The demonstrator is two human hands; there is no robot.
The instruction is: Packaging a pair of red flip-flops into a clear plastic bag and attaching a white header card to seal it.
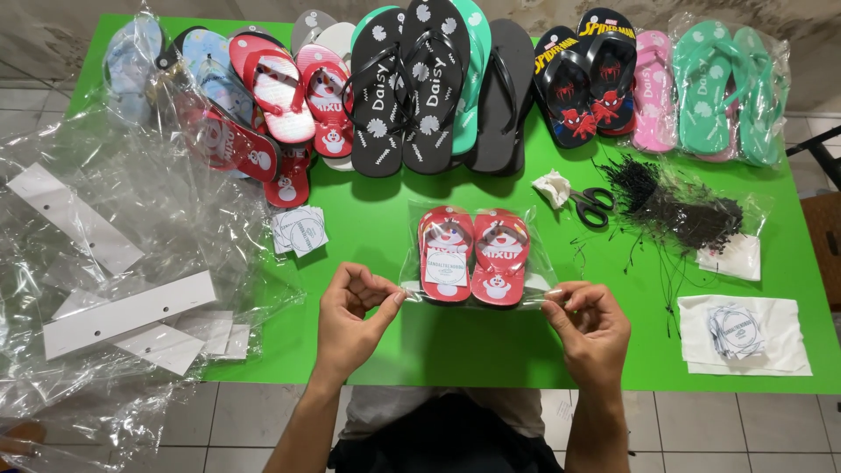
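Head view, hands pinching clear bag, white label

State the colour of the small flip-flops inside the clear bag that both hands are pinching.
Red, with white cartoon figures. The flip-flops show best in the head view.

Glossy clear plastic bag wraps red rubbery sandals on smooth green table.
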